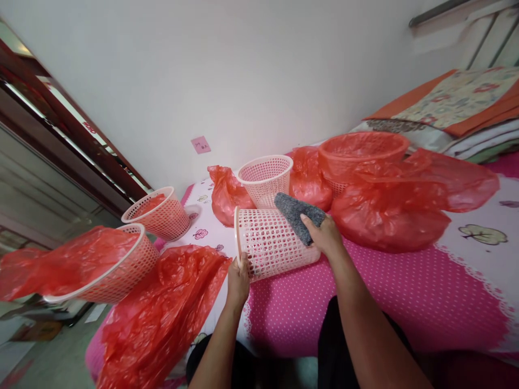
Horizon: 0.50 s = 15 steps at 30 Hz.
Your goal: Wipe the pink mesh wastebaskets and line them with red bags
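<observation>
A pale pink mesh basket lies on its side on the pink dotted bedspread, its mouth turned to the left. My left hand is closed on its rim at the lower left. My right hand grips a grey cloth and presses it against the basket's upper side wall. Both forearms reach in from the bottom of the view.
Another bare pink basket stands upright behind. Red plastic bags lie around, one lining a basket at the back right. Two more baskets with red bags sit at the left edge of the bed. Folded bedding is stacked at the far right by the wall.
</observation>
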Tool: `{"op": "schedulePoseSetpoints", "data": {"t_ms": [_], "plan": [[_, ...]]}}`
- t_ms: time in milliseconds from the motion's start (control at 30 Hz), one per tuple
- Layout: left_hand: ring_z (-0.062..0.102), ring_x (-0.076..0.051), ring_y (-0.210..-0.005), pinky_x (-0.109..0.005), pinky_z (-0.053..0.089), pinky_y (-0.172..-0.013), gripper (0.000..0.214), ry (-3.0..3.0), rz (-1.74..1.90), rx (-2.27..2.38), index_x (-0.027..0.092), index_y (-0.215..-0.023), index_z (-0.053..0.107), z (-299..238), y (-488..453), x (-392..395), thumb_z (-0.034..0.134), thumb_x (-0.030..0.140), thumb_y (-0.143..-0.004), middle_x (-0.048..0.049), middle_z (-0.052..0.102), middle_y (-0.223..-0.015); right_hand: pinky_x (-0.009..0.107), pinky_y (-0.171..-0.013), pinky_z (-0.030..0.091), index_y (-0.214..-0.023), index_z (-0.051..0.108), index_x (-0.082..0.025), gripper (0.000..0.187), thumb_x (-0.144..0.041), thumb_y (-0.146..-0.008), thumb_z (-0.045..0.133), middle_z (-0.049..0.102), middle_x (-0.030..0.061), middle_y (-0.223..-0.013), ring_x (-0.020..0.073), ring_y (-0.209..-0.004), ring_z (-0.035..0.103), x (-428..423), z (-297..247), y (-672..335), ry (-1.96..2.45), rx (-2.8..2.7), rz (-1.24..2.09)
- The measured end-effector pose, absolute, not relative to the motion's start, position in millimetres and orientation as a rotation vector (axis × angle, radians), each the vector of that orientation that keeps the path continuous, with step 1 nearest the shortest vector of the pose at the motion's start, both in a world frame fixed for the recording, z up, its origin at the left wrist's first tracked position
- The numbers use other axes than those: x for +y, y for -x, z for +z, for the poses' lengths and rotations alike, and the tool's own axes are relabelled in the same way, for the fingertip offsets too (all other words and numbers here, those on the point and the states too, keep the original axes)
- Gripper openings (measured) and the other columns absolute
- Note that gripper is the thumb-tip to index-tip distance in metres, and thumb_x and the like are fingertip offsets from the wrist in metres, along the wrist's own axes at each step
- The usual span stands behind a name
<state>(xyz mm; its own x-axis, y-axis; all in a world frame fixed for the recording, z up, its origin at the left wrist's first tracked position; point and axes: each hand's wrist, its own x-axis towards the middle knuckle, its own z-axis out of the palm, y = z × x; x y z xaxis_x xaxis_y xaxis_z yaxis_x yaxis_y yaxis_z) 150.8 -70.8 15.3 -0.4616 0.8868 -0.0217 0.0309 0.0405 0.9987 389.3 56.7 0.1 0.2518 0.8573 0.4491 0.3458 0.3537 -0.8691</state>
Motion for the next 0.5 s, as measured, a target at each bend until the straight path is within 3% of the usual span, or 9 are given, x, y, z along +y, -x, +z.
{"op": "schedulePoseSetpoints", "data": {"t_ms": [133,300,500], "plan": [[0.059,-0.018,-0.05,-0.032,0.049,-0.051,0.071,-0.925,1.564,1.609,0.018,-0.081,0.069,7,-149,-70,0.067,0.087,-0.065,0.0009,0.058,-0.056,0.041,-0.082,0.057,-0.092,0.08,-0.017,0.042,-0.057,-0.082,0.07,0.079,0.0158,-0.086,0.0321,-0.089,0.075,58,-3,-401,1.327,-1.297,0.619],[0.058,-0.018,-0.052,-0.031,0.049,-0.051,0.069,-0.956,1.561,1.6,0.017,-0.082,0.071,3,-148,-73,0.068,0.085,-0.068,0.0004,0.058,-0.059,0.041,-0.077,0.057,-0.094,0.077,-0.014,0.041,-0.05,-0.073,0.076,0.079,0.011,-0.086,0.0262,-0.077,0.071,63,-2,-400,1.171,-0.934,0.663],[0.059,-0.017,-0.052,-0.031,0.05,-0.053,0.074,-0.936,1.543,1.581,0.015,-0.082,0.069,8,-149,-75,0.069,0.087,-0.064,0.0032,0.053,-0.058,0.041,-0.084,0.058,-0.099,0.069,-0.015,0.034,-0.039,-0.076,0.071,0.073,0.0071,-0.098,0.0231,-0.088,0.069,63,10,-408,0.947,-0.424,0.571]]}}
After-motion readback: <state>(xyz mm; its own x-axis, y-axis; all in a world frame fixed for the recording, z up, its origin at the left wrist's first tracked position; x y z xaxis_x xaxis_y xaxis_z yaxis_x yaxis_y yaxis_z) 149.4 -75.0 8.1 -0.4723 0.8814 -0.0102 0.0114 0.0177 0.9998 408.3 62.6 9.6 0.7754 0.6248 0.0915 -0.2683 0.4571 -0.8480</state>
